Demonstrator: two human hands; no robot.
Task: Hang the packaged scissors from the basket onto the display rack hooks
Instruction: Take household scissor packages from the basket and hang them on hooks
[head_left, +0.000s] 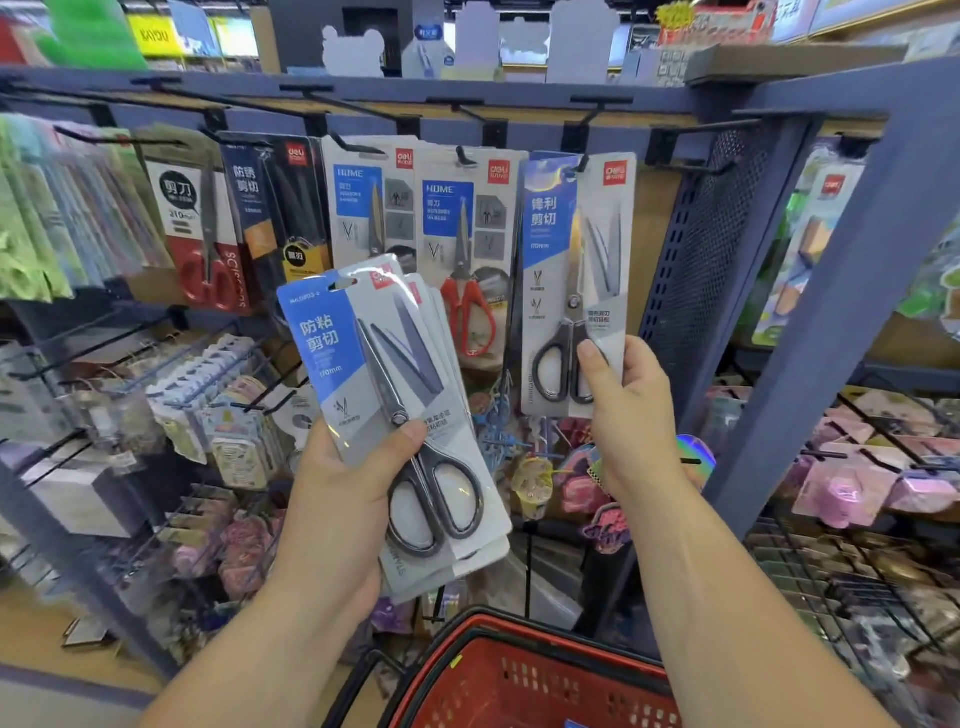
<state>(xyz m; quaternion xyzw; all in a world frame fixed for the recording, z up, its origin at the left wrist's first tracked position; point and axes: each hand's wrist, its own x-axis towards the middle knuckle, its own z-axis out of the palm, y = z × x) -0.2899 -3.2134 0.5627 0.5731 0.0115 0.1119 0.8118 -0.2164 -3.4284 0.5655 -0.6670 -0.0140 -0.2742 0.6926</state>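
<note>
My left hand (343, 499) grips a fanned stack of packaged scissors (384, 374) with blue-and-grey cards and black handles, held tilted in front of the rack. My right hand (628, 415) pinches the lower right corner of another blue-and-grey scissors pack (574, 249). The top of that pack is at a black hook (584, 161) on the rack's upper rail. The red basket (524, 670) sits below, between my forearms; its contents are mostly hidden.
Other scissors packs hang on neighbouring hooks: two red-handled "HOME" packs (457, 234), a black pack (275, 208) and a red-and-white pack (200, 218). A blue metal upright (810, 322) stands right of the rack. An empty hook (696, 166) juts out near it. Lower hooks hold small trinkets.
</note>
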